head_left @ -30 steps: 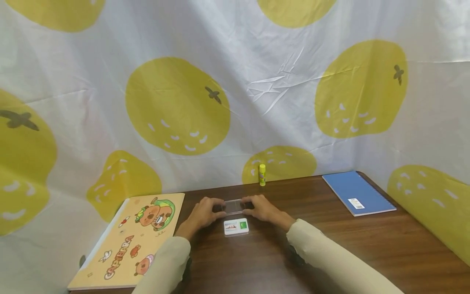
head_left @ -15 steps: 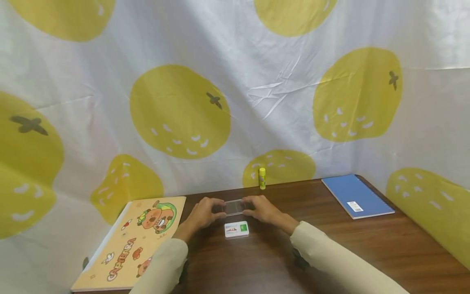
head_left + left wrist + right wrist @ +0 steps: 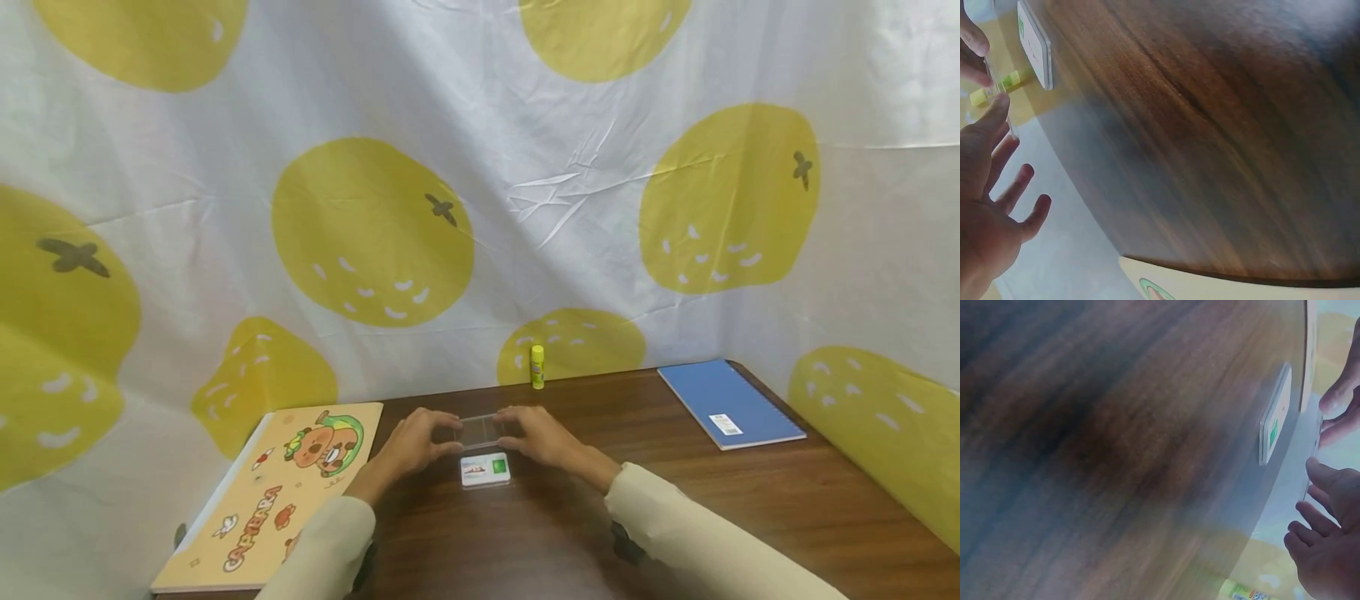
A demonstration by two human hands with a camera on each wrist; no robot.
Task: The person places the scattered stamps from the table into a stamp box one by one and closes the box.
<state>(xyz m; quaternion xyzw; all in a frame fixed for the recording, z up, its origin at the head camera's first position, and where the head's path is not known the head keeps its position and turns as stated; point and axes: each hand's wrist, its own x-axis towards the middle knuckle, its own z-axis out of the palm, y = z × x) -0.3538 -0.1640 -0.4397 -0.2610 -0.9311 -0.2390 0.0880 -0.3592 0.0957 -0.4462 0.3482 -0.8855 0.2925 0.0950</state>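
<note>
Both hands hold a thin, clear plastic lid point(image 3: 477, 431) by its opposite short ends, fingers behind and thumbs in front. My left hand point(image 3: 415, 443) pinches its left end, and my right hand point(image 3: 542, 437) pinches its right end. Just nearer to me, a shallow clear box with a white card point(image 3: 484, 470) in it lies on the table; the card bears a small picture and a green square. In the left wrist view the lid point(image 3: 1013, 129) appears edge-on, raised off the tabletop and apart from the white card box point(image 3: 1036, 44).
A yellow glue stick point(image 3: 537, 367) stands upright at the table's back edge. At left lies a large capybara-print pad point(image 3: 300, 483); a blue spiral notebook point(image 3: 723, 400) lies at back right. A fruit-patterned curtain point(image 3: 487, 208) hangs behind the brown table point(image 3: 510, 550).
The lid has come slightly closer to the card box, with both hands keeping their pinch on it. The head view has shifted a little; the other objects stay put.
</note>
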